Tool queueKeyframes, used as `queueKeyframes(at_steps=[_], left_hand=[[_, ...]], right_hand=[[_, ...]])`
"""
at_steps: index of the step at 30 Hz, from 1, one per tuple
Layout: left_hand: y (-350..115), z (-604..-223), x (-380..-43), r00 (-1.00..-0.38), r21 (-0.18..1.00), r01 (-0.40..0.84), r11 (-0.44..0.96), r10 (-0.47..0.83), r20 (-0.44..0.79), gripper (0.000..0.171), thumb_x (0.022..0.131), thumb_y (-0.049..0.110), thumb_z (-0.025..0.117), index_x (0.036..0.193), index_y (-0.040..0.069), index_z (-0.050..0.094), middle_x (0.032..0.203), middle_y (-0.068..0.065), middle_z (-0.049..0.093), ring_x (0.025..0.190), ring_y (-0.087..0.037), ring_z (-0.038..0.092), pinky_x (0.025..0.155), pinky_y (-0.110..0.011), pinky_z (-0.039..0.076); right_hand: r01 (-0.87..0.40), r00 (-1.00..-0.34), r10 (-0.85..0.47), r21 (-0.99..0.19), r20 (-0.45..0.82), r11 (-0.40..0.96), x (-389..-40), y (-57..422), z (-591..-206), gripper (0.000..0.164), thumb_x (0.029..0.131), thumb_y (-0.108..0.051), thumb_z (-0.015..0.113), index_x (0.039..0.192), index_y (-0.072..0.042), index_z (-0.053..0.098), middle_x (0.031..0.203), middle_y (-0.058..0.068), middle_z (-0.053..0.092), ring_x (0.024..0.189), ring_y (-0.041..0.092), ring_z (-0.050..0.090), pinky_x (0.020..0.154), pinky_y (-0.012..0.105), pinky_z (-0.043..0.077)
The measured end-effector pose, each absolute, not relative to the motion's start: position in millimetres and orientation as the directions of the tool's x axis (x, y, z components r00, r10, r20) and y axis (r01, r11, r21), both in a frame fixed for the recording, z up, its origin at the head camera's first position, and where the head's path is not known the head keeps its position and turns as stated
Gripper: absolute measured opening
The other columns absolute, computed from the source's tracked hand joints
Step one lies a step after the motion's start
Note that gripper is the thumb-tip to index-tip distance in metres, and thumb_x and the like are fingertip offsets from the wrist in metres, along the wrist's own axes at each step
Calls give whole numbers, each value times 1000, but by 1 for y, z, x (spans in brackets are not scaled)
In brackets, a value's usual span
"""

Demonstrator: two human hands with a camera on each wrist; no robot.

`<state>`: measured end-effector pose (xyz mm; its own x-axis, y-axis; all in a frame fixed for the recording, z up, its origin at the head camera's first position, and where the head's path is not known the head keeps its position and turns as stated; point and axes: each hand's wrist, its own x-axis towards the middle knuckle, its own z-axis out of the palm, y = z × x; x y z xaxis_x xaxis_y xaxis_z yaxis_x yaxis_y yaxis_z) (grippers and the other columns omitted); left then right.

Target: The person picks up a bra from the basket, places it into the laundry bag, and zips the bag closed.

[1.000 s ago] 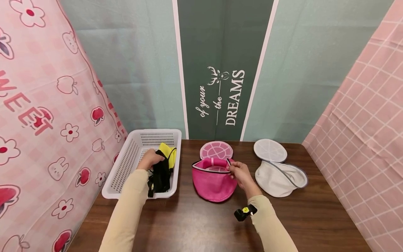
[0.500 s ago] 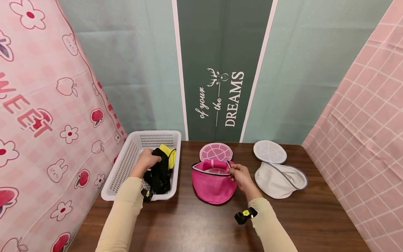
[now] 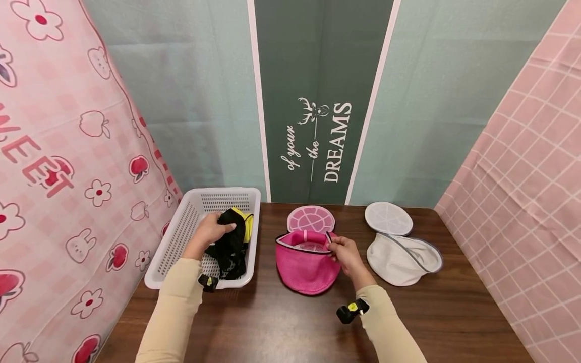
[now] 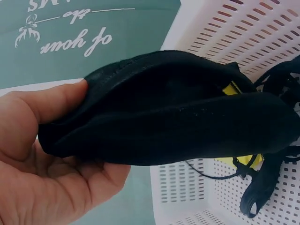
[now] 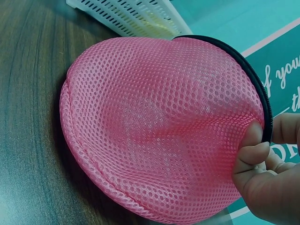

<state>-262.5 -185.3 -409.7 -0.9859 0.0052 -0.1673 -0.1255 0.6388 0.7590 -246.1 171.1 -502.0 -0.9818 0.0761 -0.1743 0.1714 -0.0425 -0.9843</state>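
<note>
My left hand [image 3: 211, 230] grips a soft black garment [image 3: 231, 252] over the white plastic basket [image 3: 170, 247]. In the left wrist view the garment's upper edge is pinched between thumb and fingers, its fabric folded into an open pocket shape, with thin straps hanging over the basket. A yellow cloth [image 3: 248, 227] with black cord lies behind it, partly hidden. My right hand [image 3: 346, 253] pinches the black zipper rim of a pink mesh laundry bag [image 3: 306, 272], which stands on the table with its mouth open.
Behind the pink bag lies its round pink lid [image 3: 310, 218]. At the right stands a white mesh bag [image 3: 392, 262] with a dark rim, a round white lid [image 3: 389, 218] behind it. The brown table [image 3: 281, 327] is bordered by printed curtains.
My left hand has drawn back slightly to the left with the black garment, which has shifted and spread in the basket. The right hand keeps holding the pink bag's rim.
</note>
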Motion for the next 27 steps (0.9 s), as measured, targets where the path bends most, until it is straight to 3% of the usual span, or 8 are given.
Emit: queueKeyframes(at_steps=[2, 6, 12, 17, 23, 27], left_hand=[[-186, -408, -261, -985, 768, -126, 628, 10, -170, 61, 91, 22, 60, 135, -11, 35, 133, -30, 39, 116, -42, 42, 89, -50, 39], [-187, -408, -259, -992, 784, -94, 613, 8, -126, 41, 89, 20, 63, 116, -8, 51, 109, -26, 54, 94, -38, 52, 76, -46, 44], [-185, -405, -257, -997, 792, -12, 610, 51, -55, 54, 87, 9, 62, 132, -10, 39, 127, -30, 45, 112, -42, 45, 87, -50, 41], [-184, -401, -256, -997, 773, 33, 633, 76, -19, 36, 84, 1, 63, 116, -9, 51, 108, -26, 54, 94, -38, 52, 76, -48, 43], [-182, -394, -257, -997, 603, 33, 797, 65, -31, 40, 81, 0, 63, 116, -13, 51, 112, -30, 53, 100, -42, 52, 82, -50, 43], [-182, -388, -257, -997, 519, 38, 854, 69, -41, 15, 77, -1, 63, 89, -9, 59, 89, -22, 59, 79, -35, 55, 70, -44, 44]], right_hand=[[162, -984, 72, -986, -165, -43, -246, 171, -503, 26, 85, 7, 52, 108, 19, 49, 72, 9, 58, 53, 8, 50, 46, 18, 38], [156, -986, 62, -987, -158, -35, -246, 171, -503, 27, 86, 7, 52, 109, 20, 47, 69, 5, 54, 53, 7, 49, 46, 18, 38], [164, -984, 64, -986, -165, -24, -246, 171, -504, 25, 86, 8, 52, 108, 20, 48, 69, 5, 54, 53, 8, 49, 46, 18, 38], [169, -983, 62, -985, -170, -16, -246, 171, -504, 25, 86, 7, 52, 108, 18, 48, 69, 4, 54, 54, 8, 49, 47, 19, 39], [173, -982, 69, -985, -174, -10, -247, 171, -504, 24, 85, 7, 52, 107, 16, 49, 70, 5, 54, 53, 8, 49, 47, 19, 39], [173, -983, 69, -985, -173, -6, -246, 171, -503, 24, 85, 7, 52, 107, 16, 49, 70, 5, 53, 53, 8, 49, 47, 19, 39]])
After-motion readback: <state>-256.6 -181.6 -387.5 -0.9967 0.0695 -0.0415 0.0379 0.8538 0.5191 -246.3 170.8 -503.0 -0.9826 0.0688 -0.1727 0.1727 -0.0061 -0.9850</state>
